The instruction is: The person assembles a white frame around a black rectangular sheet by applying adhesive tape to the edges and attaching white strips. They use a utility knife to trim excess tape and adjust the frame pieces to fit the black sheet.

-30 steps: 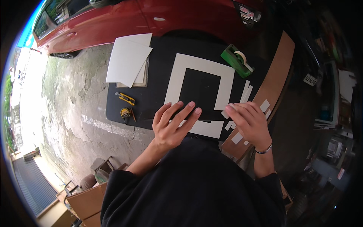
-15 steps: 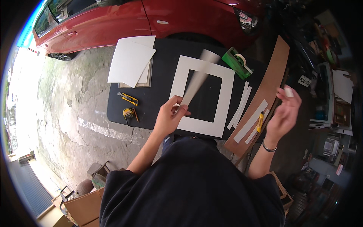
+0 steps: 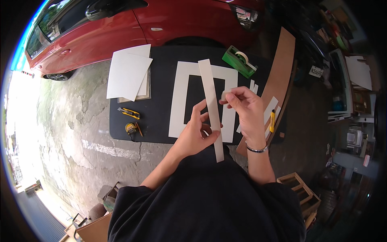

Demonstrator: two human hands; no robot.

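My left hand (image 3: 196, 136) grips a long, narrow white cardboard strip (image 3: 210, 86), tilted slightly over the near table edge. Just to its right, my right hand (image 3: 248, 112) pinches a small whitish piece of tape (image 3: 224, 96) between thumb and fingers, close to the strip but apart from it. Beneath both hands a white cardboard frame (image 3: 179, 101) with a rectangular opening lies on the black table (image 3: 161, 72). The right hand partly hides several thin white strips (image 3: 254, 86) beside the frame.
A green tape dispenser (image 3: 233, 61) stands at the far right. White sheets (image 3: 127, 74) are stacked at left, above a yellow utility knife (image 3: 130, 113) and tape measure (image 3: 131, 128). A brown board (image 3: 278, 66) bears another yellow cutter (image 3: 272, 121). A red car (image 3: 109, 36) is parked behind.
My right hand has come left from over the board toward the strip, carrying the tape piece. The strip, blurred and slanted before, is now steadier, turned more upright and lower, nearer my body.
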